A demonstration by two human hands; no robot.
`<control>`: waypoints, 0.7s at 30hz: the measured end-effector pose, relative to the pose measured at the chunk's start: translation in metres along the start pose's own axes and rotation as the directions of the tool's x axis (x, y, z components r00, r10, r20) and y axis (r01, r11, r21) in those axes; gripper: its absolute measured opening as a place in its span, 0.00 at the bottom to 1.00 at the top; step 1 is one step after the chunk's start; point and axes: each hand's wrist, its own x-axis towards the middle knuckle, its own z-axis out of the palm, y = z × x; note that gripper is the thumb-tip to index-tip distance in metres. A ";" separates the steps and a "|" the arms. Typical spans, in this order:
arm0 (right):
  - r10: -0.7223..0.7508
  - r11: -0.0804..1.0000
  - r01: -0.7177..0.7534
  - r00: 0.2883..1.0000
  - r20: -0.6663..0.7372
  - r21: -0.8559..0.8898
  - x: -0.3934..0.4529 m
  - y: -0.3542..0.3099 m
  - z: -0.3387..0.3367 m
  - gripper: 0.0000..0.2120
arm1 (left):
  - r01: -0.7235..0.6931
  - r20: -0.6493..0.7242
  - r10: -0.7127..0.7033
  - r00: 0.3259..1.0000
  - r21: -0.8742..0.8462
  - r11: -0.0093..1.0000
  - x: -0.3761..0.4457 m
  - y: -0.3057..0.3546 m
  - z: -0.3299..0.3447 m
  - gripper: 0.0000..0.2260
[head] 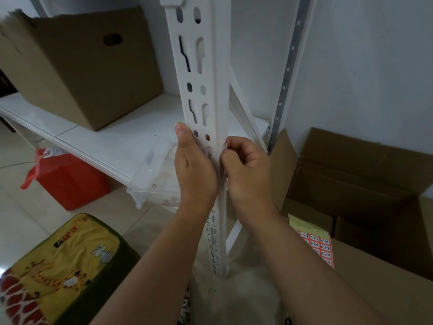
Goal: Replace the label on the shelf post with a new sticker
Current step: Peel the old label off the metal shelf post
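Both hands meet on the white shelf post (pixel 206 95), which stands upright, its long axis running from the top of the view down to the floor, with rows of slots along the face toward the camera. Behind it a white shelf (pixel 98 134) carries a large brown cardboard box (pixel 79 66), and a clear plastic container (pixel 154 170) sits at the shelf's near edge. Open cardboard boxes (pixel 365 179) fill the right side of the floor; a red bag (pixel 68 181) sits under the shelf, and a yellow giraffe-print cushion (pixel 61 266) lies at lower left.

Left hand (pixel 194 170) lies along the post's left side, forearm rising from below, thumb straight and pointing up the post, the other fingers wrapped behind it and out of sight. Right hand (pixel 246 170) comes in from the right at the same height, its fingers curled tight and the fingertips (pixel 228 146) pinching at the post's right edge, where a small label (pixel 225 143) with red marks sits on the corner; whether it is lifted from the metal cannot be told.

On the nearest box at right lies a sticker sheet (pixel 314 240), yellow backing with rows of red-bordered numbered labels, well apart from the hands.
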 end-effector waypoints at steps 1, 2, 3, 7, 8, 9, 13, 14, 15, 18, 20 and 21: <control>0.012 1.000 -0.012 1.000 -0.009 0.001 -0.001 0.001 0.000 0.10 | -0.001 -0.003 0.001 1.000 0.005 1.000 0.000 0.000 0.000 0.29; 0.026 1.000 -0.025 1.000 -0.015 0.011 -0.001 0.002 0.000 0.11 | 0.000 -0.003 0.000 1.000 0.009 1.000 0.000 0.000 -0.001 0.29; 0.029 0.999 -0.028 0.999 -0.015 0.026 -0.001 0.003 -0.001 0.12 | 0.001 0.004 -0.001 1.000 0.008 1.000 0.000 0.000 -0.001 0.28; -0.029 0.998 0.027 0.999 0.034 0.053 -0.004 0.000 -0.006 0.11 | -0.019 0.009 0.019 1.000 0.014 1.000 0.000 0.000 -0.004 0.25; -0.041 0.998 0.039 0.998 0.043 0.046 -0.005 -0.001 -0.006 0.10 | -0.027 0.015 0.027 1.000 0.019 0.999 0.000 0.000 -0.004 0.25; -0.043 0.998 0.041 0.998 0.046 0.038 -0.004 -0.002 -0.007 0.10 | -0.030 0.019 0.029 0.999 0.018 0.999 -0.001 0.000 -0.004 0.25; 0.002 1.000 -0.003 0.999 0.034 0.013 -0.001 -0.001 -0.007 0.09 | -0.047 0.006 0.047 0.999 0.014 0.999 -0.002 0.001 -0.002 0.24; 0.022 1.000 -0.022 0.999 0.031 0.016 -0.001 -0.001 -0.007 0.08 | -0.047 -0.004 0.047 0.999 0.014 0.999 -0.002 0.001 -0.002 0.23; 0.039 0.999 -0.040 0.999 0.027 0.022 0.001 -0.001 -0.008 0.08 | -0.047 -0.014 0.047 0.999 0.014 0.999 -0.002 0.001 -0.001 0.24; 0.077 0.996 -0.078 0.996 0.038 0.035 0.004 -0.003 -0.010 0.07 | -0.040 -0.019 0.040 0.999 0.006 0.999 -0.001 -0.001 -0.001 0.25; 0.036 0.999 -0.035 0.999 0.028 -0.022 0.003 -0.003 -0.009 0.07 | -0.039 -0.024 0.039 0.999 0.018 0.999 -0.001 -0.002 0.000 0.27; 0.003 0.998 -0.002 1.000 0.017 -0.068 0.003 -0.002 -0.008 0.08 | -0.045 -0.026 0.045 0.999 0.027 0.999 -0.001 -0.002 0.000 0.27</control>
